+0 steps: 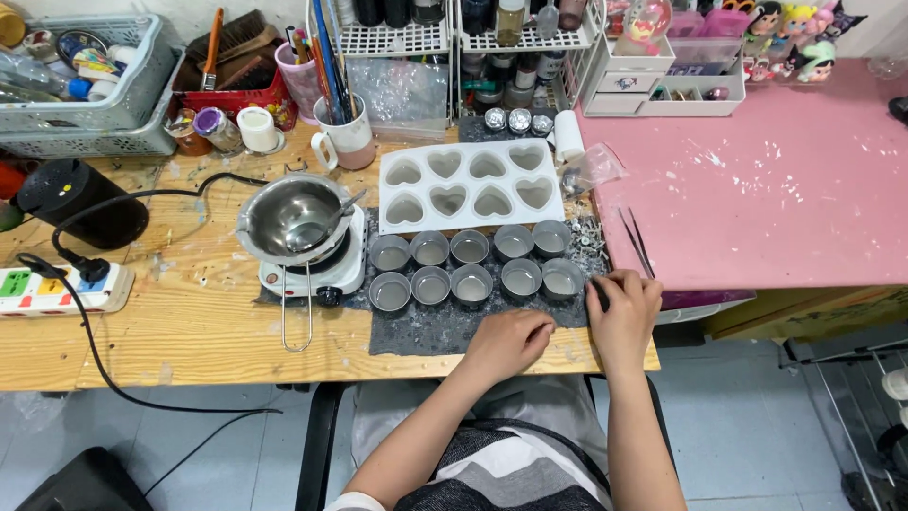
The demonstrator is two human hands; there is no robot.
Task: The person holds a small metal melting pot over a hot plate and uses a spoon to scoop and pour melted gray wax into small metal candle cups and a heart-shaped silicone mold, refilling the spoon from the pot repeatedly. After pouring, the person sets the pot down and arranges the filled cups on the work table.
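Note:
Two rows of several small round metal tins (pixel 470 265) stand on a dark grey mat (pixel 445 326) on the wooden table. My left hand (pixel 508 343) rests on the mat just in front of the tins, fingers curled, and I cannot tell whether it holds anything. My right hand (pixel 624 309) lies at the mat's right edge beside the rightmost tin (pixel 562 280), fingertips bent onto the mat's edge, holding nothing I can see. Behind the tins lies a white heart-shaped mould tray (pixel 470 185).
A steel melting pot (pixel 293 220) sits on a small white hotplate (pixel 326 273) left of the tins. A power strip (pixel 57 289) and cables lie far left. Long tweezers (pixel 636 241) rest on the pink table (pixel 776 189). Baskets, cups and racks line the back.

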